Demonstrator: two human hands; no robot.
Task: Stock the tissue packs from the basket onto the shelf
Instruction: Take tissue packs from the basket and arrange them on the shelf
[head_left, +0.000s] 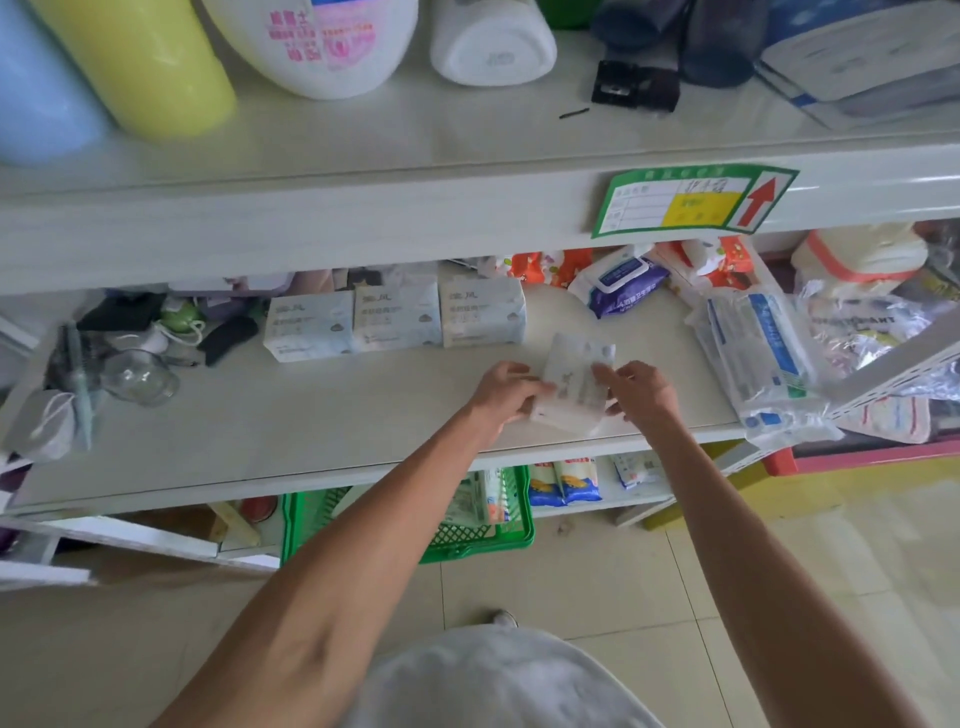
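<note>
A pale tissue pack (574, 387) lies on the middle shelf (311, 431) near its front edge, held between both hands. My left hand (506, 395) grips its left side with curled fingers. My right hand (641, 392) pinches its right side. Three matching tissue packs (395, 322) stand in a row farther back on the same shelf, to the left. The green basket (514, 530) sits on the floor under the shelf, partly hidden by my left arm, with at least one pack (480, 499) inside.
Clutter fills the shelf's left end, including a glass jar (140, 376) and dark items. Wet-wipe packs (621, 280) and plastic-bagged goods (758, 353) crowd the right. Bottles (150, 62) stand on the upper shelf. A price label (691, 200) hangs on its edge.
</note>
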